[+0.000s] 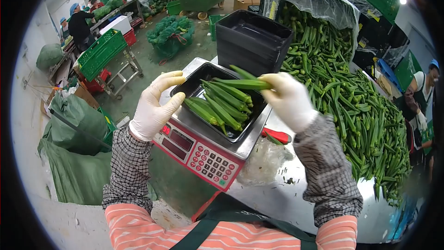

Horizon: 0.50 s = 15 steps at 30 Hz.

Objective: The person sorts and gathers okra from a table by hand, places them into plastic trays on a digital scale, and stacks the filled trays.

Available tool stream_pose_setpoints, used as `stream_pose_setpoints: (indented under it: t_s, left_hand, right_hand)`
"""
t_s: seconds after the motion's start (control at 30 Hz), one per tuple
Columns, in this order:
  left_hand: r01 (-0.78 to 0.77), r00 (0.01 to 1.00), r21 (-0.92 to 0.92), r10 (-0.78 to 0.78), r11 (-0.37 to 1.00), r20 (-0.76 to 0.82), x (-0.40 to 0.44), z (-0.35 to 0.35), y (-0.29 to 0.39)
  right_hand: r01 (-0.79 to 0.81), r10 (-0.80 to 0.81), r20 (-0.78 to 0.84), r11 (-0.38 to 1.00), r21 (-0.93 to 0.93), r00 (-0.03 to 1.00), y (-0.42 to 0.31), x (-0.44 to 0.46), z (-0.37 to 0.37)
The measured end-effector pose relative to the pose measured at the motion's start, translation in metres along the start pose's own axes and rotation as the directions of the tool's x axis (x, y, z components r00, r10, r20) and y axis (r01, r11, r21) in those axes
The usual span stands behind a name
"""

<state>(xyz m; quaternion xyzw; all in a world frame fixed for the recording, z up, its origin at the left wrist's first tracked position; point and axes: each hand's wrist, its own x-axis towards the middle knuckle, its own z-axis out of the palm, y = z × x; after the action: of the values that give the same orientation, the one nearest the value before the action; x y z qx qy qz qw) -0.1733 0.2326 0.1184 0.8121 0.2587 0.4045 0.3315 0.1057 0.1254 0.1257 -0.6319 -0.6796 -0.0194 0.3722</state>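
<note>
A black tray (257, 113) sits on the steel plate of a red-and-white scale (185, 140), with several green okra pods (224, 104) lying in it. My right hand (290, 101), in a white glove, pinches okra (243, 84) by the end over the tray's right side. It seems to be one or two pods. At the tray's left rim, my left hand (155, 105), gloved too, has its thumb and fingers apart and holds nothing. Whether its fingertips touch the rim I cannot tell. Part of the scale's red display is hidden by that hand.
Behind the tray stands a stack of black trays (252, 53). A large okra heap (333, 88) spills across the table on the right. Near the scale lie a red-handled tool (278, 135) and a crumpled plastic bag (261, 164). Another person (423, 88) stands at far right.
</note>
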Motion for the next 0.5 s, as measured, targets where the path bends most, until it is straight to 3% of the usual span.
stream_pose_setpoints:
  t_s: [0.13, 0.17, 0.2, 0.3, 0.4, 0.5]
  left_hand:
    - [-0.003, 0.998, 0.027, 0.005, 1.000, -0.056, 0.002, -0.010, -0.002]
    - [-0.023, 0.997, 0.104, 0.031, 0.994, -0.072, 0.005, -0.013, -0.006]
    - [-0.066, 0.994, 0.147, 0.078, 0.987, -0.078, 0.009, -0.016, -0.011]
    - [-0.035, 0.993, 0.144, 0.051, 0.989, -0.110, 0.022, -0.021, -0.006]
    - [-0.025, 0.993, 0.030, 0.028, 0.999, -0.118, 0.036, -0.020, -0.009]
    - [-0.022, 0.996, 0.046, 0.026, 0.999, -0.085, 0.048, -0.016, -0.003]
  right_hand:
    - [-0.306, 0.329, -0.045, 0.914, 0.267, 0.943, 0.032, -0.057, -0.062]
    - [-0.323, 0.343, -0.092, 0.929, 0.179, 0.935, 0.045, -0.076, -0.076]
    - [-0.379, 0.411, -0.140, 0.902, 0.208, 0.901, 0.062, -0.097, -0.084]
    - [-0.357, 0.323, -0.189, 0.914, -0.190, 0.927, 0.106, -0.159, -0.094]
    - [-0.476, 0.434, -0.195, 0.822, -0.314, 0.879, 0.122, -0.189, -0.092]
    - [-0.575, 0.526, -0.252, 0.796, -0.190, 0.812, 0.127, -0.204, -0.114]
